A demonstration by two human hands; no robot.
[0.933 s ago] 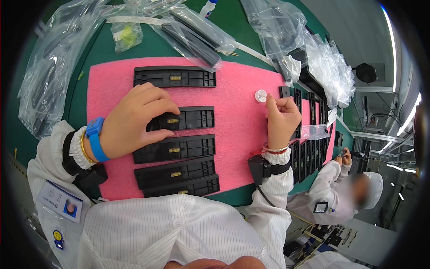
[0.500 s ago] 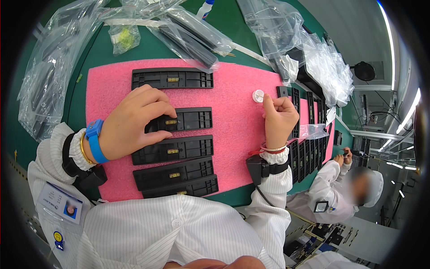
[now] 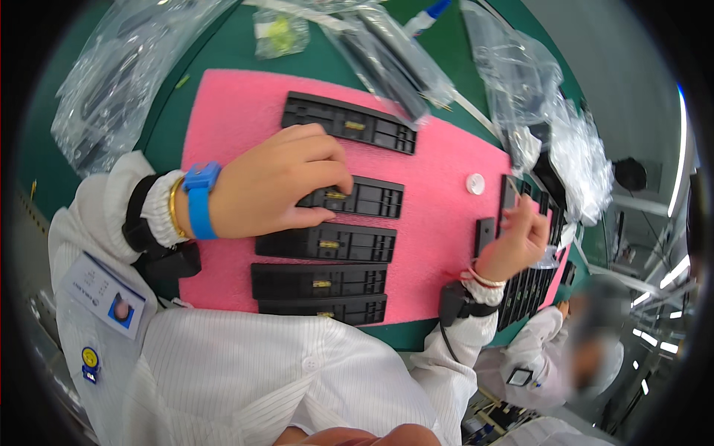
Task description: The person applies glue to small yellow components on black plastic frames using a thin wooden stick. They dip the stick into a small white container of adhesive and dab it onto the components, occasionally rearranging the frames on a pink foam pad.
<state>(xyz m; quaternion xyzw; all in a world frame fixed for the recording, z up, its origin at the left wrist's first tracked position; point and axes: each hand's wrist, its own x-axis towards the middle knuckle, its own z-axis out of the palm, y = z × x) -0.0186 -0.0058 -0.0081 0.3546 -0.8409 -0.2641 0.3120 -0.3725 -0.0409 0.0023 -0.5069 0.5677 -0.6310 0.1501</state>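
Observation:
My left hand (image 3: 275,182) is closed over the left end of a long black plastic piece (image 3: 378,198), thumb and fingers on its two long edges. A small yellowish level vial (image 3: 335,195) sits in the middle of that piece. My right hand (image 3: 516,241) is raised at the right side of the pink foam sheet (image 3: 439,253), its fingers pinched on a thin stick (image 3: 513,186) that is slightly blurred. Just left of the stick lies a small round white cap (image 3: 475,183). Similar black pieces with vials lie above and below the held one.
Clear plastic bags (image 3: 111,89) cover the far left, with more bags (image 3: 520,67) at the far right. A bagged yellow-green item (image 3: 281,33) and a blue-capped bottle (image 3: 428,18) are at the back. More black pieces (image 3: 520,297) stand in rows on the right, near another person (image 3: 539,349).
My view has shifted, so the foam sits differently in the picture. My right hand has moved away from the white cap, to its right. My left hand stays on the same black piece.

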